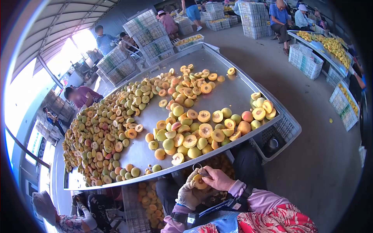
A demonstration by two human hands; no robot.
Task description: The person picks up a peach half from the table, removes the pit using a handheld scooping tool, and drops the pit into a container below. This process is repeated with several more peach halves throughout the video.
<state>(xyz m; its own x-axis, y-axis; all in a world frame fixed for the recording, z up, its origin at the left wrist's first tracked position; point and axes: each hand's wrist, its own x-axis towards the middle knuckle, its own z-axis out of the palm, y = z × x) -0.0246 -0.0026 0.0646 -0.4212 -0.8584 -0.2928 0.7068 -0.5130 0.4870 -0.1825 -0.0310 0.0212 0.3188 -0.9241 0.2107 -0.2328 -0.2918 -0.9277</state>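
My left hand (pixel 189 195), in a pale knit glove, is closed around a halved peach (pixel 199 181) just below the table's near edge. My right hand (pixel 218 179) is bare and closed on a small tool with a metal ring (pixel 197 166) at one end. Its working end is against or over the peach half, partly hidden by my fingers. Beyond my hands, halved peaches (pixel 190 141) lie in piles on the metal table (pixel 229 91), many cut side up with pit hollows showing. Below, a crate holds more peach halves (pixel 149 202).
A plastic crate (pixel 289 126) with a dark cup (pixel 272 145) sits at the table's right corner. At lower left is a seated co-worker (pixel 66 217); another person (pixel 83 97) is across the table. Stacked crates (pixel 149 37) stand behind, and a second fruit-covered table (pixel 330 48) is at right.
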